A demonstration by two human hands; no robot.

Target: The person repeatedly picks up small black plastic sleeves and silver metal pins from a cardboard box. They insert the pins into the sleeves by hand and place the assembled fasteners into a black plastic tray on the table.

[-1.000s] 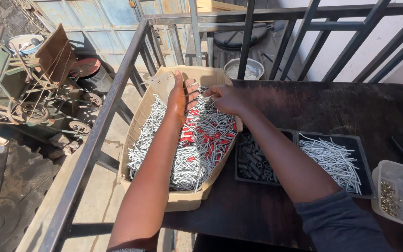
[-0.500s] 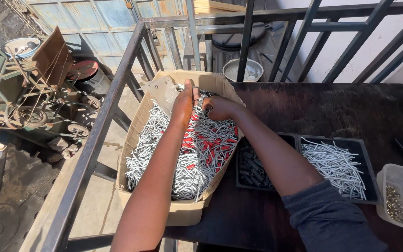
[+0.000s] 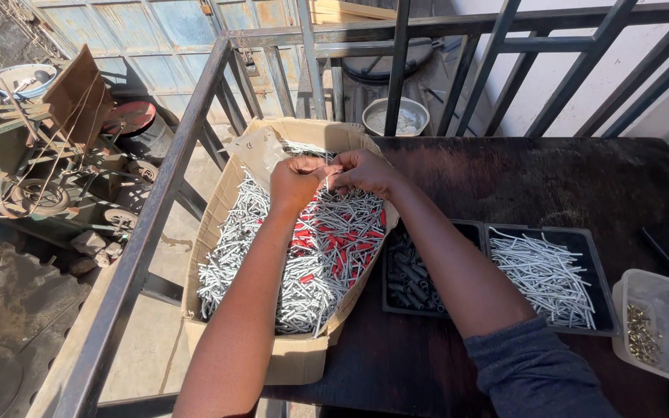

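Here my left hand [image 3: 294, 179] and right hand [image 3: 361, 169] meet fingertip to fingertip, pinched on one thin grey rod [image 3: 327, 175] above the cardboard box [image 3: 296, 358] at the table's [image 3: 520, 178] edge; it looks light, stiff, slippery; best gripped near its ends.

cardboard box [image 3: 297, 358]: brown, open, left edge of table | clear plastic tub [image 3: 660, 298]: squarish, near right | black two-compartment tray [image 3: 483, 229]: centre right

I see my 2 hands, left hand [image 3: 294, 182] and right hand [image 3: 365, 170], meeting over the cardboard box [image 3: 303, 360]. The metal railing [image 3: 149, 240] hems the left; bare tabletop [image 3: 551, 182] beyond the black tray [image 3: 497, 232] lies free.
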